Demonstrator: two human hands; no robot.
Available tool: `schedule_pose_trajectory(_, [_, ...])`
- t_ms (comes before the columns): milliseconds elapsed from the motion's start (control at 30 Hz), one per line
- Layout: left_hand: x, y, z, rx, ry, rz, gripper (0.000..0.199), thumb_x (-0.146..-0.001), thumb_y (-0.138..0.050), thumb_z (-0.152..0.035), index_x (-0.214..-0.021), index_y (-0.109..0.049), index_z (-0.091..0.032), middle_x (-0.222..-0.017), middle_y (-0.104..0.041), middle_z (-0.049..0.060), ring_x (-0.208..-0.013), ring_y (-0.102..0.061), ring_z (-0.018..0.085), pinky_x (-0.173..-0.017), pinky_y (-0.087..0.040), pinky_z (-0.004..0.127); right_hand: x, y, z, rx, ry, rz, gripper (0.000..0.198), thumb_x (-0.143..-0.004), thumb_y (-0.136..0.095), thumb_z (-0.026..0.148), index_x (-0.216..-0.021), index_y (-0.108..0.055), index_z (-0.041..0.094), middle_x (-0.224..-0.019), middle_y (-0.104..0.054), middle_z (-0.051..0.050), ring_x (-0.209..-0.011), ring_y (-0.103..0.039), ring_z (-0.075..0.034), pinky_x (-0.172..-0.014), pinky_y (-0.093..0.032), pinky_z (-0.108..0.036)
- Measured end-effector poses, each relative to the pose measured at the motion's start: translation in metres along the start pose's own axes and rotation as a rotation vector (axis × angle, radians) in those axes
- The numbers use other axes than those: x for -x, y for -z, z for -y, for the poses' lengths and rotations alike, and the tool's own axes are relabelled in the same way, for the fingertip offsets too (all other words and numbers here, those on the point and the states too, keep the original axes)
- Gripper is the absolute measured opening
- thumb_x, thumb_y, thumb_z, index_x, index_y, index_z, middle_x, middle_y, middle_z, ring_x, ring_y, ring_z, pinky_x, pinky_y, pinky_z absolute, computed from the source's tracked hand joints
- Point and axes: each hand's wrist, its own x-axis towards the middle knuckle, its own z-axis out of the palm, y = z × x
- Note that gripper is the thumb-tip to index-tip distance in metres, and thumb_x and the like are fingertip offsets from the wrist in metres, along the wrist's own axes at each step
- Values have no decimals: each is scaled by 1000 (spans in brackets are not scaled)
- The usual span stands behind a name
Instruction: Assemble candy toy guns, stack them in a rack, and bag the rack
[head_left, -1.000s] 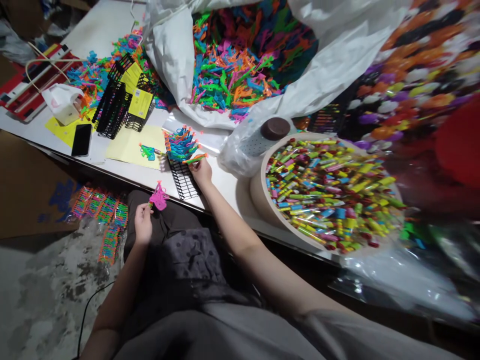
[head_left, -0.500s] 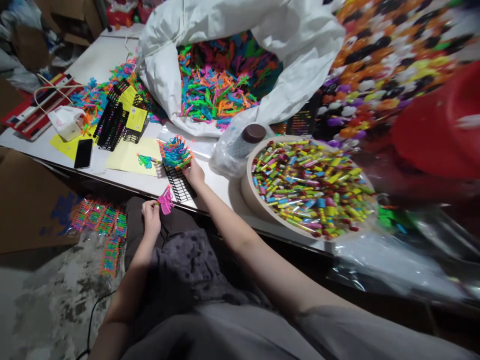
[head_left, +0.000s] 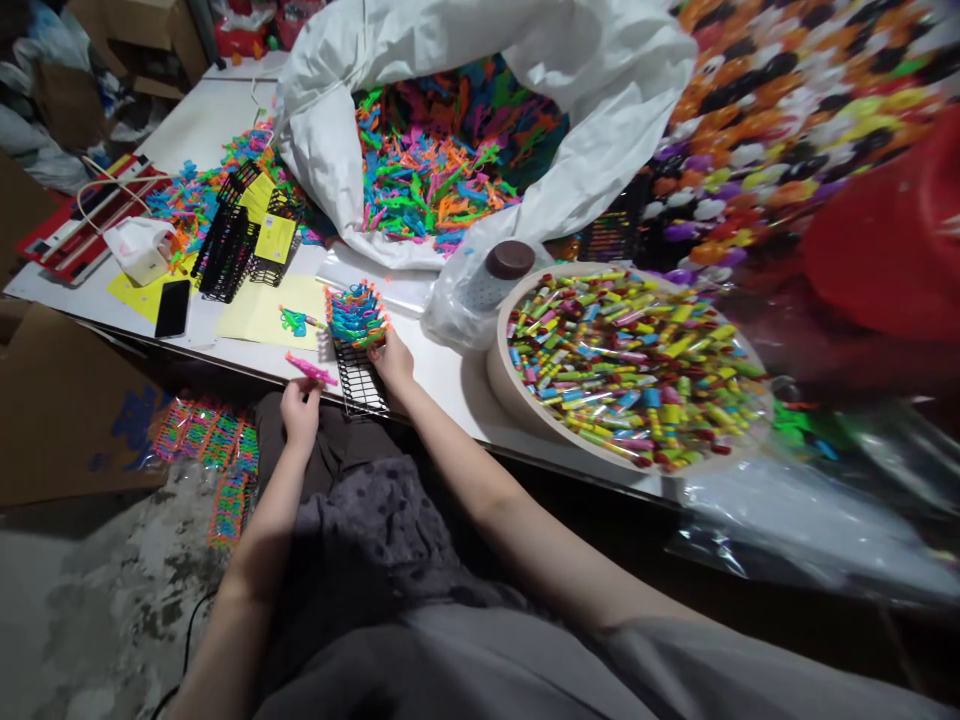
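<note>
My left hand [head_left: 301, 412] is closed in a pinch on a small pink plastic toy [head_left: 312, 370], just off the table's front edge. My right hand [head_left: 391, 361] grips the right side of a black plastic grid rack [head_left: 361, 382]. Blue, green and orange toys [head_left: 355, 312] fill the rack's far part in a tight row; its near part shows bare mesh. Left of the rack, a green and blue toy [head_left: 293, 321] lies on a pale yellow sheet [head_left: 251, 322]. The fingertips of my right hand are partly hidden by the toys.
A white sack [head_left: 319, 150] of loose toys stands behind. To the right are a lidded bottle [head_left: 510, 262] in plastic and a round tub [head_left: 504, 375] of small coloured tubes. A phone [head_left: 172, 308], black racks [head_left: 225, 255] and a red sealer-like device [head_left: 90, 220] lie left.
My left hand has risen slightly with the pink toy, which has turned from hanging upright to lying nearly level beside the rack. My right hand stays on the rack.
</note>
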Motion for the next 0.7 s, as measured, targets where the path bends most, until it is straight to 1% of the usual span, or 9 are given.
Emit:
schedule_pose_trajectory(67, [-17, -18, -2, -74, -35, -4, 17, -76, -66, -30, -82, -59, -16, -81, -65, 4, -79, -63, 16, -77, -52, 29, -2, 1, 4, 37, -14, 12, 31, -80, -53, 32, -109, -52, 22, -100, -67, -4, -86, -61, -21, -67, -42, -26])
schedule_pose_trajectory(167, [-40, -44, 4, -121, -51, 20, 14, -78, -65, -26, -84, -58, -17, -85, -66, 5, -82, -64, 16, -80, -51, 30, -3, 4, 9, 76, -21, 31, 32, -80, -52, 30, -111, -51, 22, -100, -67, -5, -87, -62, -22, -67, -42, -27])
schedule_pose_trajectory(267, [-52, -59, 14, -172, -51, 50, 13, -79, -64, -25, -86, -58, -16, -87, -67, 7, -84, -65, 17, -82, -50, 30, -1, 5, 11, 74, -17, 32, 28, -83, -50, 32, -109, -52, 22, -100, -67, -5, -87, -62, -21, -67, -41, -27])
schedule_pose_trajectory(333, [-54, -62, 21, -193, -46, 47, 14, -80, -62, -27, -86, -57, -16, -86, -66, 7, -83, -65, 17, -81, -50, 30, 0, 4, 10, 40, -27, 36, 25, -85, -48, 35, -106, -52, 22, -100, -67, -5, -87, -61, -20, -66, -40, -26])
schedule_pose_trajectory(467, [-55, -61, 31, -216, -60, 57, 16, -83, -58, -28, -91, -56, -15, -87, -66, 8, -82, -64, 18, -80, -49, 31, 2, -1, 5, -30, -57, 12, 23, -87, -47, 40, -100, -51, 22, -100, -66, -2, -86, -60, -18, -65, -36, -24])
schedule_pose_trajectory(567, [-58, -59, 34, -230, -92, 114, 14, -83, -59, -27, -90, -57, -16, -88, -65, 8, -84, -64, 18, -81, -49, 31, 2, -5, 1, -50, -71, -6, 22, -86, -49, 40, -98, -51, 22, -100, -66, -1, -85, -60, -17, -64, -34, -23])
schedule_pose_trajectory(700, [-66, -56, 32, -255, -133, 207, 10, -78, -62, -22, -85, -57, -17, -88, -63, 7, -85, -62, 18, -80, -48, 30, 0, -6, -1, -58, -74, 1, 21, -84, -51, 39, -96, -52, 22, -100, -66, 0, -84, -60, -17, -64, -33, -23])
